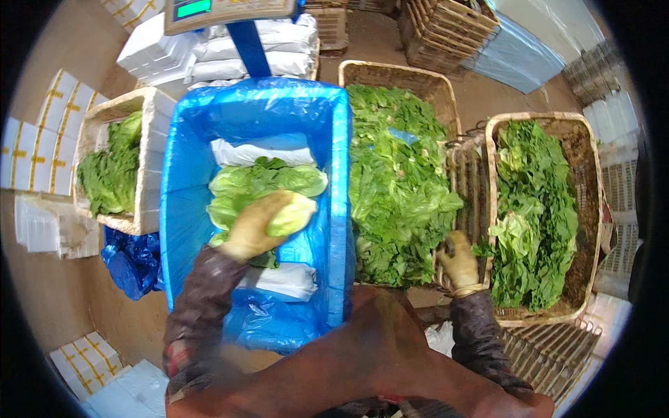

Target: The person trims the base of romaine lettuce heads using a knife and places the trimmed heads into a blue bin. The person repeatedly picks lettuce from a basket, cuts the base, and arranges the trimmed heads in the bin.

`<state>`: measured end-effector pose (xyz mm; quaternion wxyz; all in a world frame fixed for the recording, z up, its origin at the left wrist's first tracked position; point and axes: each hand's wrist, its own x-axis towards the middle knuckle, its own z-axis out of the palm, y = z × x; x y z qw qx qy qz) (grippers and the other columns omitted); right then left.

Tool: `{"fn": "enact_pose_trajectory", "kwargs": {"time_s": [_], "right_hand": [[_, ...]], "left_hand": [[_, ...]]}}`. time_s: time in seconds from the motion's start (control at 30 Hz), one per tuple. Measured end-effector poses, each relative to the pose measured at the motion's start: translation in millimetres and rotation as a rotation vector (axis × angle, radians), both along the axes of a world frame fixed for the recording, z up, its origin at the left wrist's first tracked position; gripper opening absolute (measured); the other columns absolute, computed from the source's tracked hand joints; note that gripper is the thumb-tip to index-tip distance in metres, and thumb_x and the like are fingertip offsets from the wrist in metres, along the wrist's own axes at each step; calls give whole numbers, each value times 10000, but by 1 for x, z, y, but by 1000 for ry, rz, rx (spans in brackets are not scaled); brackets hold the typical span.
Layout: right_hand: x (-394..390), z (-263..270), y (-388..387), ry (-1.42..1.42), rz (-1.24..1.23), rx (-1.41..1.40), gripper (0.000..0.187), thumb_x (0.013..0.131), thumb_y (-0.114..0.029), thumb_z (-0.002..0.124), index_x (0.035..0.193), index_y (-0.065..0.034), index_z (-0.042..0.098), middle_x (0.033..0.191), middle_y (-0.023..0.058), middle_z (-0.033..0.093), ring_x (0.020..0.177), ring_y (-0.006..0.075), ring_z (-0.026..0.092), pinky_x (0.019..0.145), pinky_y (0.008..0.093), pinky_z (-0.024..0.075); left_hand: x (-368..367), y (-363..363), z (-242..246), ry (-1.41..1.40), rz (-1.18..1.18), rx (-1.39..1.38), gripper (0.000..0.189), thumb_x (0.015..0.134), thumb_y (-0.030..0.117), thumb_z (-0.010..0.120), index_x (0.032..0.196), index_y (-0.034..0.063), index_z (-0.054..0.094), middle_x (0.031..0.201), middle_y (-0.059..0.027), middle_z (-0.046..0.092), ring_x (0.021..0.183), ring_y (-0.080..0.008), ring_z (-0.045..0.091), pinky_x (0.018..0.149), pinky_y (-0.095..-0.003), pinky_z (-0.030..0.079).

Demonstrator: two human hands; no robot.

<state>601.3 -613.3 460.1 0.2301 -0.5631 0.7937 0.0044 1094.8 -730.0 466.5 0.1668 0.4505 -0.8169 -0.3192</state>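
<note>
My left hand (256, 224), in a yellowish glove, holds a pale green head of lettuce (293, 215) inside a crate lined with blue plastic film (180, 209). Under and beyond it lie more lettuce heads (238, 180), side by side. White wrapped packs (285, 282) rest at the near and far ends of that crate. My right hand (461, 264), also gloved, is at the near right corner of a crate heaped with loose lettuce leaves (397, 183). Its fingers look bent, and whether they touch the crate's edge is unclear.
At right stands another plastic crate (588, 209) of leaves. A white foam box (151, 157) with lettuce is at left. A scale display (193, 8) on a blue post (250, 49) rises beyond the lined crate. Stacked crates (449, 31) and white foam boxes (157, 52) stand behind.
</note>
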Motion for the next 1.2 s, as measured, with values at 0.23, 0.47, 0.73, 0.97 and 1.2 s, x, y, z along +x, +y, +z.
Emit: {"fn": "enact_pose_trajectory", "kwargs": {"time_s": [0.23, 0.47, 0.73, 0.97, 1.2], "right_hand": [[-28, -6, 138, -323, 262, 547, 481, 1006, -240, 610, 1484, -254, 565, 1452, 102, 621, 1217, 323, 656, 1048, 457, 512], [-229, 165, 82, 47, -609, -567, 425, 971, -331, 702, 1317, -84, 677, 1290, 151, 711, 1111, 282, 702, 960, 386, 549], [-274, -26, 102, -626, -842, -447, 742, 929, -398, 782, 1527, -91, 469, 1337, 181, 663, 1170, 263, 658, 983, 390, 520], [-300, 122, 132, -987, -731, -371, 616, 827, -29, 793, 1408, -46, 588, 1149, 48, 714, 848, 113, 647, 818, 276, 557], [-167, 127, 10, -530, -13, -529, 456, 1021, -302, 639, 1404, -57, 608, 1350, 190, 665, 1221, 310, 645, 1043, 384, 505]], "left_hand": [[-39, 20, -180, -462, 132, -116, 923, 674, 324, 870, 1516, 209, 511, 1630, -187, 365, 1497, -425, 326, 1218, -587, 267], [-135, -20, -1, 297, 394, -210, 610, 924, 161, 709, 1487, 16, 523, 1470, -176, 576, 1362, -321, 538, 1182, -436, 370], [-647, 45, -1, 386, -268, 378, 1038, 866, 209, 833, 1644, 40, 166, 1614, -238, 378, 1439, -368, 446, 1193, -468, 379], [-562, 30, 82, 894, -525, 376, 1393, 663, 309, 961, 1665, 68, 24, 1724, -212, 106, 1588, -343, 134, 1285, -462, 162], [-408, 67, 44, 777, -65, 552, 872, 839, 307, 866, 1541, 63, 408, 1480, -75, 520, 1362, -216, 485, 1163, -364, 377]]}}
